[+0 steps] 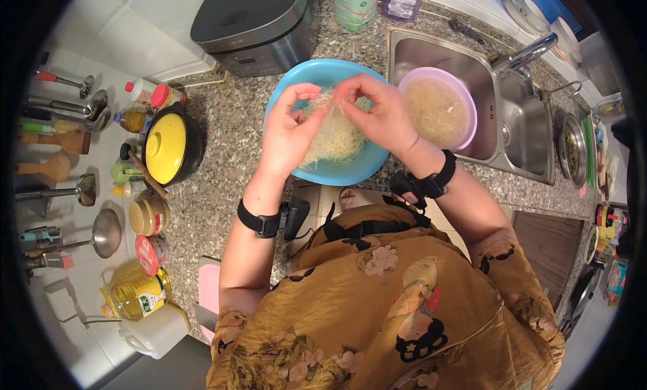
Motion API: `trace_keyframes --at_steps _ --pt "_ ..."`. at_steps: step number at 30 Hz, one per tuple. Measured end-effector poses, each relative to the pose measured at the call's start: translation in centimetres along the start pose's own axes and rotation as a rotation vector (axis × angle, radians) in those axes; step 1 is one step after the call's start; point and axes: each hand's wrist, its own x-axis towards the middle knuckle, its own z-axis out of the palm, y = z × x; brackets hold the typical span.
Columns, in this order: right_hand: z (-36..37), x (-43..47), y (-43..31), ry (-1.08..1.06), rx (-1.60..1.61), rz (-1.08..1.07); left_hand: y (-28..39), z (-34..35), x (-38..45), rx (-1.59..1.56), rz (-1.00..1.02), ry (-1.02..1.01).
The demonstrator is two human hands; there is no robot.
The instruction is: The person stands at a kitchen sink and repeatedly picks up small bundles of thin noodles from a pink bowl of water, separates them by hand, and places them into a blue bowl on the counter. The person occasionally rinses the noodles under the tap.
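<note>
Both my hands are raised over a blue plastic basin [374, 170] at the counter's front edge. Pale, thin shreds [336, 142], noodle-like, lie heaped inside it. Between my fingertips is a small tuft of fine whitish strands [325, 98]. My left hand [293, 127] pinches it from the left, thumb and index finger close together. My right hand [371, 109] pinches it from the right. Right of the basin, a pink bowl [472, 109] stands in the steel sink, filled with fine translucent strands [435, 109] that look wet. What exactly the strands are, I cannot tell.
A rice cooker [258, 31] stands behind the basin. To the left are a black pot with a yellow lid [164, 147], jars and an oil bottle [136, 291]; ladles [106, 233] hang on the wall. The double sink [482, 157] and its faucet [525, 54] are at right.
</note>
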Motion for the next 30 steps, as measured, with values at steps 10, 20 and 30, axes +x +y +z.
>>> trace_keyframes --at_steps 10,20,30 --pt "-0.6 0.7 0.9 -0.123 0.584 0.520 0.4 -1.7 0.3 0.127 -0.015 -0.169" --pt "-0.3 0.7 0.0 -0.154 0.413 0.437 2.0 -1.5 0.1 0.623 0.341 -0.120" --pt "-0.2 0.9 -1.7 -0.106 0.063 0.315 2.7 -0.5 -0.4 0.853 0.431 -0.077"
